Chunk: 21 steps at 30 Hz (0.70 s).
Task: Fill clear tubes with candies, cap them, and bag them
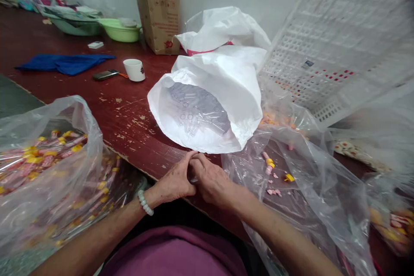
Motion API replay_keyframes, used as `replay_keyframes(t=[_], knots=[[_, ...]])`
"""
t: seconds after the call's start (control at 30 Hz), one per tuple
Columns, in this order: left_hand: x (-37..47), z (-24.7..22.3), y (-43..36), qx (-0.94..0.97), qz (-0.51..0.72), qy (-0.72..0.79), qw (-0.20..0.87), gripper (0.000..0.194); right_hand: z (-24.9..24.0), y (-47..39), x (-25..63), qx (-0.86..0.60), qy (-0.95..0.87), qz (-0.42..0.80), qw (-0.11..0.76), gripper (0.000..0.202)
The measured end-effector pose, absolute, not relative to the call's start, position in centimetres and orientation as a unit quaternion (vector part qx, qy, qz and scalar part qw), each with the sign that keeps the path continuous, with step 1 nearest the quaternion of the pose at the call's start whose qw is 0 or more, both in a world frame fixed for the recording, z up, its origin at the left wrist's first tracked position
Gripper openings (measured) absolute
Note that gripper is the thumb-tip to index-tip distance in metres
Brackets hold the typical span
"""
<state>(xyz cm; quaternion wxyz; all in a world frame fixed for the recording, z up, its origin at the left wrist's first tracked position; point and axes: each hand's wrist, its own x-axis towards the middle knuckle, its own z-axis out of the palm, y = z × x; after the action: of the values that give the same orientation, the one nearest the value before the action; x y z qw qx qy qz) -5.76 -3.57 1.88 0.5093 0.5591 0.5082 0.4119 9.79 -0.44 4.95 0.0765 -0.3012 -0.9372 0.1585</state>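
My left hand (177, 177), with a beaded bracelet on its wrist, meets my right hand (210, 179) at the table's front edge. Both have curled fingers pressed together, and whatever is between them is hidden. Just beyond them lies a white sack (241, 90), its mouth facing me, with clear plastic tubes (207, 110) inside. To the right, a clear plastic bag (310, 168) is spread out, with small pink pieces (274, 192) and a yellow cap (289, 177) on it. On the left, an open clear bag (80, 114) holds many pink-filled tubes with yellow caps (48, 153).
A white plastic crate (326, 51) leans at the right over the clear bags. Farther back stand a cardboard box (163, 19), a white cup (134, 70), a phone (105, 74), a blue cloth (64, 64) and a light green basin (121, 31). The dark red table (126, 112) has worn paint.
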Motion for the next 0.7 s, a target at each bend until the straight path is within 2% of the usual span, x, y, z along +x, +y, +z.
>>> replay_keyframes(t=[0.07,0.13,0.23,0.3,0.47,0.57,0.7], knots=[[-5.8,1.7,-3.4,0.502,0.403,0.519,0.562,0.076,5.1,2.3,10.9,-0.295,-0.923,0.219,0.12,0.057],[-6.1,1.6,-3.3,0.435,0.4,0.501,0.632,0.062,5.1,5.8,11.2,-0.357,-0.902,0.185,0.157,0.053],[-6.6,1.7,-3.2,0.347,0.444,0.443,0.697,0.034,4.3,10.7,10.4,-0.523,-0.844,0.049,0.11,0.038],[-7.0,1.8,-3.1,0.308,0.471,0.414,0.716,0.026,3.4,12.9,9.7,-0.581,-0.811,0.018,0.063,0.033],[-8.1,2.2,-2.5,0.262,0.517,0.391,0.715,0.038,1.7,13.6,9.3,-0.611,-0.789,0.008,0.066,0.031],[-8.8,2.5,-1.7,0.268,0.534,0.384,0.704,0.051,1.9,13.2,8.8,-0.619,-0.773,0.024,0.137,0.03],[-9.3,2.6,-0.8,0.238,0.549,0.374,0.709,0.051,2.2,13.6,6.0,-0.629,-0.742,0.081,0.216,0.031]])
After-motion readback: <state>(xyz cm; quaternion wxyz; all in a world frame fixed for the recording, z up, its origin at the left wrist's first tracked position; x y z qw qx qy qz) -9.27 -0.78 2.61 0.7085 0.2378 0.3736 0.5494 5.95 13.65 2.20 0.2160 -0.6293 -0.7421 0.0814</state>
